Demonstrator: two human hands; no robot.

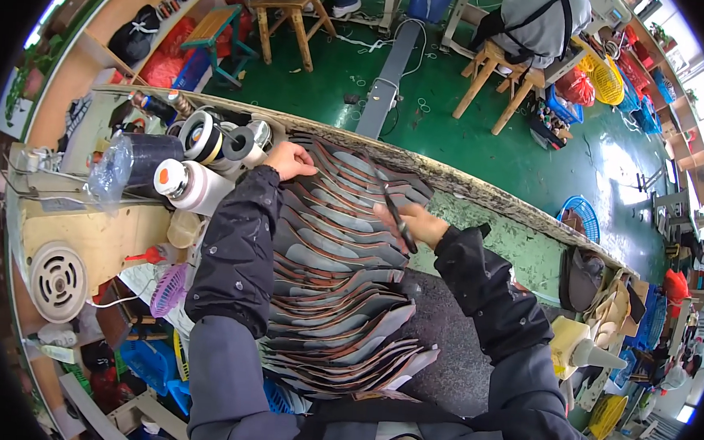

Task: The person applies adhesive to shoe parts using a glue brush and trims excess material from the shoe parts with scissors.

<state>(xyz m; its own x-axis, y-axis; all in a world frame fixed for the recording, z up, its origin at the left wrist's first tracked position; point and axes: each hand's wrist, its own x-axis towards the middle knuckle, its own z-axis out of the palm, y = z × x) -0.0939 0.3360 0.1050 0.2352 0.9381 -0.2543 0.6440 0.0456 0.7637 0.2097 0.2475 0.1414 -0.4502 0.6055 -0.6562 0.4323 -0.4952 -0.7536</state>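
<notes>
Overlapping rows of thin grey, curved pieces point(334, 243) with reddish-brown edges, like shoe-upper parts, cover the bench in front of me. At the far left end of these rows is my left hand point(291, 161), its thumb and finger pinched together at the edge of a grey piece. My right hand point(416, 224) is closed around a long, dark, slim tool point(399, 219) above the right side of the far rows. The tool slants away to the far left; blur hides its exact kind.
A white bottle with an orange-dotted lid point(189, 184), spools point(204, 137) and a plastic-wrapped dark roll point(152, 163) stand at left. A yellowish nozzle bottle point(574, 346) is at right. Along the bench's far side runs a raised worn edge point(452, 166). Beyond it, people sit on wooden stools point(501, 84).
</notes>
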